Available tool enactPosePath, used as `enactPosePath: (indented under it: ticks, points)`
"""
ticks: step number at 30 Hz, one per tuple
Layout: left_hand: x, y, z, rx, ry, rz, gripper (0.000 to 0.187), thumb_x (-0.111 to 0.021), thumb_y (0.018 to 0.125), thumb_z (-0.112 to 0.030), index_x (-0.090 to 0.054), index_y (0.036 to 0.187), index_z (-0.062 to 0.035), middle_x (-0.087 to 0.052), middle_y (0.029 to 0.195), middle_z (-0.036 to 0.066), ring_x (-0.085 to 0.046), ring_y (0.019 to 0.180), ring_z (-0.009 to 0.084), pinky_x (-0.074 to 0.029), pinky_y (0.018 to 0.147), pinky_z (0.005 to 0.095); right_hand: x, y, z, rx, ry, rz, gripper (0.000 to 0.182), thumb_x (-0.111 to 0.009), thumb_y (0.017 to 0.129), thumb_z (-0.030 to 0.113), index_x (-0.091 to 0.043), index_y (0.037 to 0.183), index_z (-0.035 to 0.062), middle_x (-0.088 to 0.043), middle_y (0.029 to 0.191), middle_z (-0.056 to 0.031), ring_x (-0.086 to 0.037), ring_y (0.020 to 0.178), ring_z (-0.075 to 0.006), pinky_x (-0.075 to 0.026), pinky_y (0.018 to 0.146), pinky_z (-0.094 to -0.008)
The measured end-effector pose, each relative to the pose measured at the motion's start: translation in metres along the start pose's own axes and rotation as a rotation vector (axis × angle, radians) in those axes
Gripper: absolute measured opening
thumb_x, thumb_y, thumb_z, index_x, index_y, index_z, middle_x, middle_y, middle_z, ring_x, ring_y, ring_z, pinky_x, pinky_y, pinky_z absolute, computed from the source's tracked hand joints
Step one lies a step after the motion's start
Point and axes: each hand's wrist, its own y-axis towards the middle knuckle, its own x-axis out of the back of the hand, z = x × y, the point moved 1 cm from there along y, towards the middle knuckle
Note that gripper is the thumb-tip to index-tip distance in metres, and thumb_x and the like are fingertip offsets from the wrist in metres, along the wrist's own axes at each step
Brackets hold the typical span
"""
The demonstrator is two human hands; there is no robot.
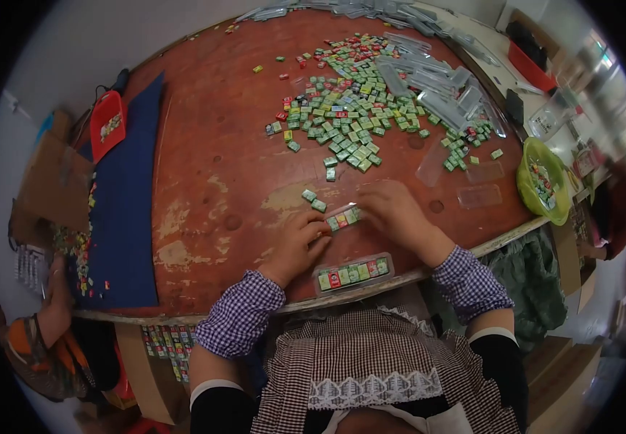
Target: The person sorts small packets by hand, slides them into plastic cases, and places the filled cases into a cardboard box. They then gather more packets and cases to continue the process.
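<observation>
A short row of small green, yellow and red boxes (344, 218) lies between my two hands. My left hand (302, 242) has its fingers curled at the row's left end. At the right end, the fingers of my right hand (394, 213) touch the row, closed against it. Two green boxes (314, 200) sit just beyond my left hand. Nearer me, at the table edge, a clear plastic tray (353, 273) holds a full row of green boxes with a red one among them.
A large pile of small boxes (349, 108) and stacked clear trays (436, 87) cover the far side. A green basket (542, 181) stands right, a red scoop (107, 126) on blue cloth (135, 202) left. Another person's arm (55, 300) is at far left.
</observation>
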Motion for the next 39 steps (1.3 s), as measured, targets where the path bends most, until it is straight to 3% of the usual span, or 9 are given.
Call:
enactPosePath:
  ticks: [5, 11, 16, 19, 22, 26, 30, 33, 39]
  points:
    - [0.018, -0.014, -0.035, -0.075, -0.076, -0.040, 0.020, -0.074, 0.073, -0.004, -0.067, 0.091, -0.0057, -0.062, 0.108, 0.010, -0.059, 0.099, 0.0294, -0.047, 0.084, 0.0388, 0.053, -0.027, -0.046, -0.343, -0.375, -0.065, 0.031, -0.070, 0.073, 0.012, -0.063, 0.103, 0.0077, -0.063, 0.097, -0.0086, -0.058, 0.097, -0.0292, -0.041, 0.091, -0.0436]
    - [0.022, -0.039, -0.071, -0.116, -0.084, 0.203, 0.029, -0.076, 0.075, -0.015, -0.068, 0.102, -0.0078, -0.060, 0.118, 0.012, -0.056, 0.108, 0.0315, -0.042, 0.092, 0.0432, 0.047, -0.053, -0.061, -0.276, -0.527, 0.061, 0.025, -0.068, 0.075, 0.013, -0.061, 0.099, 0.0075, -0.062, 0.091, -0.0081, -0.059, 0.097, -0.0282, -0.041, 0.090, -0.0439]
    - [0.035, -0.019, -0.033, -0.056, 0.077, 0.046, 0.033, -0.073, 0.077, -0.017, -0.066, 0.108, -0.0081, -0.061, 0.117, 0.012, -0.056, 0.109, 0.0306, -0.043, 0.092, 0.0444, 0.012, -0.009, 0.013, -0.152, 0.154, 0.081, 0.020, -0.069, 0.077, 0.015, -0.063, 0.095, 0.0078, -0.063, 0.086, -0.0105, -0.061, 0.083, -0.0317, -0.048, 0.075, -0.0448]
    - [0.035, 0.009, 0.002, -0.015, 0.212, -0.073, 0.030, -0.068, 0.079, -0.011, -0.066, 0.109, -0.0084, -0.061, 0.116, 0.011, -0.057, 0.108, 0.0296, -0.044, 0.090, 0.0429, -0.008, 0.030, 0.016, -0.020, 0.121, -0.008, 0.021, -0.069, 0.078, 0.018, -0.063, 0.095, 0.0078, -0.062, 0.083, -0.0112, -0.061, 0.078, -0.0333, -0.050, 0.070, -0.0439]
    - [0.033, 0.039, 0.019, -0.078, 0.324, -0.088, 0.028, -0.062, 0.081, -0.006, -0.065, 0.109, -0.0083, -0.062, 0.114, 0.011, -0.058, 0.105, 0.0297, -0.045, 0.088, 0.0407, -0.033, 0.057, 0.016, -0.079, 0.121, 0.019, 0.021, -0.068, 0.079, 0.019, -0.064, 0.097, 0.0086, -0.062, 0.084, -0.0114, -0.062, 0.080, -0.0329, -0.050, 0.071, -0.0434]
    - [0.028, 0.052, 0.059, -0.070, 0.211, 0.170, 0.027, -0.060, 0.080, -0.006, -0.065, 0.107, -0.0071, -0.063, 0.109, 0.010, -0.058, 0.103, 0.0305, -0.047, 0.086, 0.0391, -0.065, 0.067, 0.025, 0.020, 0.118, 0.052, 0.019, -0.065, 0.076, 0.013, -0.062, 0.093, 0.0040, -0.061, 0.086, -0.0147, -0.061, 0.082, -0.0343, -0.050, 0.072, -0.0431]
    - [0.056, 0.056, 0.026, -0.092, 0.297, 0.162, 0.026, -0.060, 0.078, -0.006, -0.066, 0.103, -0.0059, -0.063, 0.103, 0.009, -0.059, 0.098, 0.0298, -0.050, 0.082, 0.0393, -0.021, 0.053, 0.008, -0.139, 0.099, 0.022, 0.020, -0.067, 0.072, 0.012, -0.061, 0.088, 0.0038, -0.060, 0.086, -0.0153, -0.060, 0.084, -0.0349, -0.049, 0.073, -0.0448]
    - [0.043, 0.047, 0.002, -0.294, 0.257, 0.158, 0.025, -0.061, 0.077, -0.008, -0.067, 0.101, -0.0063, -0.062, 0.100, 0.007, -0.059, 0.094, 0.0274, -0.051, 0.078, 0.0388, 0.016, 0.017, 0.010, -0.266, 0.143, 0.209, 0.020, -0.068, 0.071, 0.014, -0.059, 0.086, 0.0049, -0.060, 0.085, -0.0137, -0.060, 0.084, -0.0337, -0.048, 0.072, -0.0451]
    - [0.003, 0.048, -0.015, -0.490, 0.243, 0.392, 0.028, -0.060, 0.077, -0.012, -0.068, 0.104, -0.0091, -0.062, 0.105, 0.003, -0.059, 0.095, 0.0220, -0.051, 0.078, 0.0355, 0.001, -0.008, 0.010, -0.271, -0.013, 0.188, 0.018, -0.069, 0.074, 0.016, -0.058, 0.085, 0.0066, -0.061, 0.078, -0.0109, -0.061, 0.076, -0.0326, -0.047, 0.068, -0.0451]
